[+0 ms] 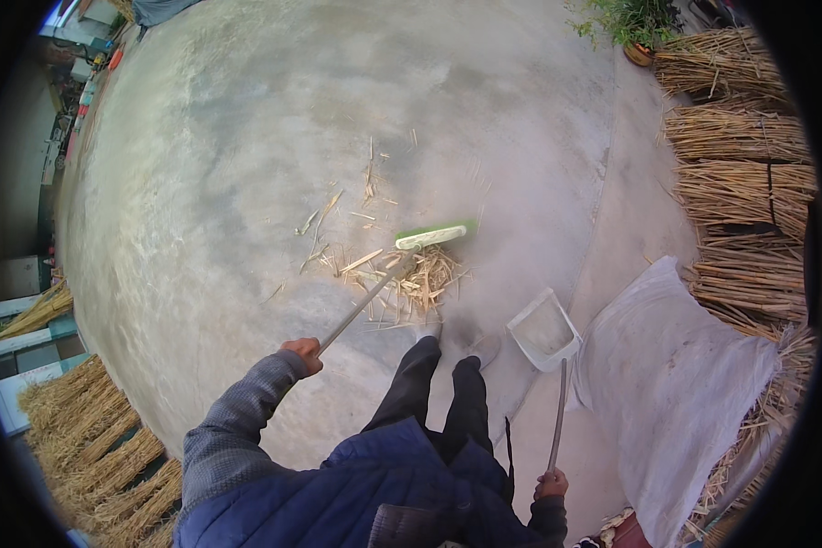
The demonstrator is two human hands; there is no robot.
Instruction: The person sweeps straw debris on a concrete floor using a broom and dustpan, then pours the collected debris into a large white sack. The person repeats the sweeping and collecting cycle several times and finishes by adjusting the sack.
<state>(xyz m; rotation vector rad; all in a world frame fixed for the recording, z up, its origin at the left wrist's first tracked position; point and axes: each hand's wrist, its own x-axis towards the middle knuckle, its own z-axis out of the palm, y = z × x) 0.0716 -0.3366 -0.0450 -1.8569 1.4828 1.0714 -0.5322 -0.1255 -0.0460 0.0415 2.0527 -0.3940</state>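
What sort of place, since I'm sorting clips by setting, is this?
Probably a farmyard: bundled stalks stacked at right, strawlike bundles at lower left, and a broad pale floor.

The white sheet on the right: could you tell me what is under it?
Straw sticks out along the right edge of the sheet. Whatever its middle covers cannot be seen.

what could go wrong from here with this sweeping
The pile of straw bits lies just in front of the left foot, so a step forward might scatter it.

Loose pieces lie beyond the broom in the left hand, so some could be missed.

The dustpan in the right hand is close to the pale sheet and might catch on it.
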